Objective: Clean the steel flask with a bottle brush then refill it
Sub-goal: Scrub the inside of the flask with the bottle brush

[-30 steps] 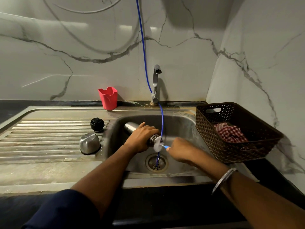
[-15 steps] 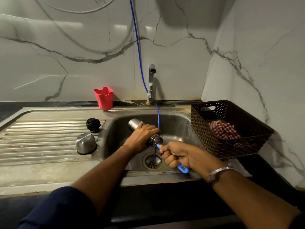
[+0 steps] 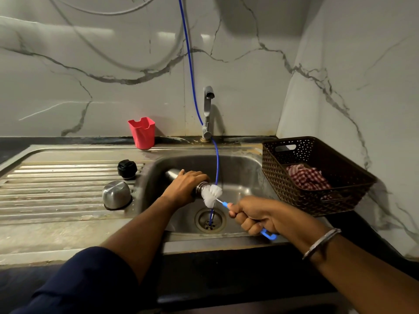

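Steel runs across the whole left side: the ribbed draining board (image 3: 56, 189) carries a domed steel cup (image 3: 116, 195) turned mouth down, and just behind it the black stopper (image 3: 127, 169), both likely set there to drain and stay clear of the scrubbing. A red cup (image 3: 141, 133) stands at the back ledge; what it holds I cannot see. Over the sink (image 3: 244, 175) the left hand (image 3: 183, 189) has its fingers wrapped round the steel flask (image 3: 173, 173), which lies almost flat with its mouth pointing right, so the brush can run straight in and water can spill out toward the drain (image 3: 210, 220). The white bristle head of the bottle brush (image 3: 212, 194) sits at the flask's mouth, mostly outside it. The right hand (image 3: 256, 217) closes in a fist on the blue handle. A blue hose (image 3: 216, 159) hangs past the tap (image 3: 207, 109) into the drain. Far right, the brown basket (image 3: 340, 200) holds a red checked cloth (image 3: 307, 177). Refilling is yet to come, I'd say.
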